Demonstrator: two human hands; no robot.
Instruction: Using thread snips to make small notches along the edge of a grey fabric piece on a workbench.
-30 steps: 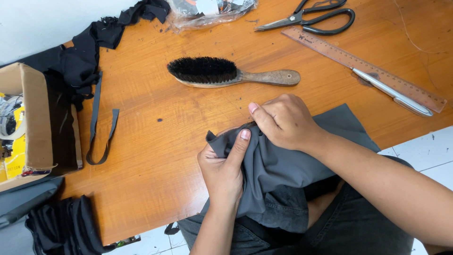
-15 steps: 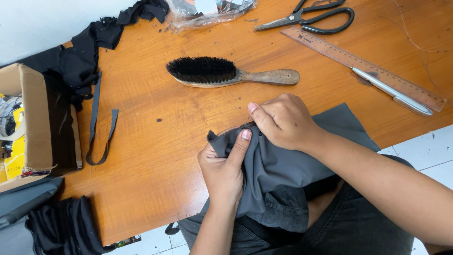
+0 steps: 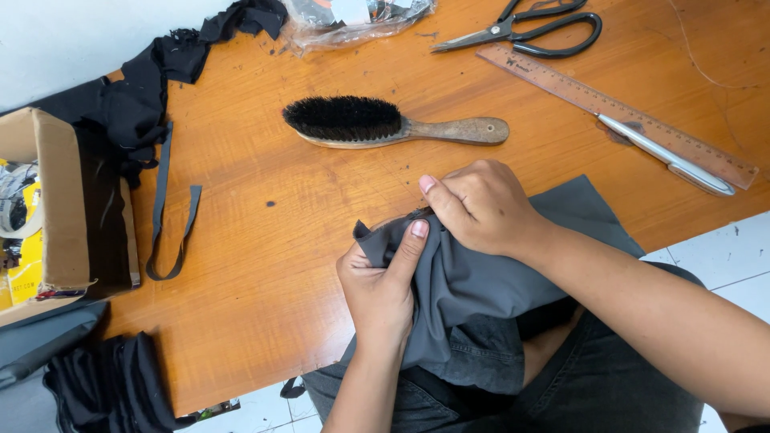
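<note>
1. Orange-brown wood fills most of our view: a work table (image 3: 265, 240) set against a pale wall, with white floor tiles showing past its near edge.

2. We keep the grey fabric (image 3: 481, 281) half on the table and half hanging into our lap, which, as we judge it, puts the folded corner on a firm surface right under our eyes.

3. Our left hand (image 3: 381, 281) is closed around the bunched cloth from below, thumb pressed flat along the fold near the corner; it grips the fabric and is not spread.

4. Our right hand (image 3: 481, 204) curls over the top edge, fingertips drawn together and pinching the same fold just beside the left thumb. Whether something small lies between the fingers we cannot tell.

5. The bristle brush (image 3: 385, 124) with its wooden handle lies just beyond the hands, near enough to pick up.

6. Farther off sit the black scissors (image 3: 529, 32), the ruler (image 3: 618, 108) and a silver pen (image 3: 666, 152) resting against the ruler, all pushed to the far right, apart from the cloth.

7. On the left, a cardboard box (image 3: 48, 208), black fabric scraps (image 3: 144, 96) and a dark strap (image 3: 168, 216) stay well away from our hands.
</note>
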